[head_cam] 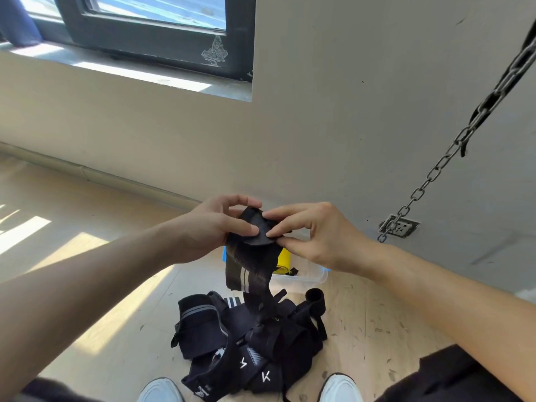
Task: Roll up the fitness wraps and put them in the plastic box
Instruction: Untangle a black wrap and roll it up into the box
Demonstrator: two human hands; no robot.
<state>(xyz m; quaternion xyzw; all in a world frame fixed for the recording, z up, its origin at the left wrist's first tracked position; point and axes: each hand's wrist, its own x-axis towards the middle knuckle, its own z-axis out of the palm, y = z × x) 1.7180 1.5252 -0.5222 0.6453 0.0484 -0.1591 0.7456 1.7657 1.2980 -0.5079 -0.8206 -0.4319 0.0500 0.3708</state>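
Both hands hold one black fitness wrap up in the air over the floor. My left hand pinches its top end from the left, and my right hand pinches the same folded end from the right. The wrap's tail, with pale stripes, hangs down to a pile of black wraps on the wooden floor between my feet. Behind the hanging wrap stands the clear plastic box with a blue rim; something yellow lies inside it.
A metal chain slants down from the upper right to a wall plate. The wall and a window are ahead. My white shoes flank the pile. Sunlit floor spreads to the left.
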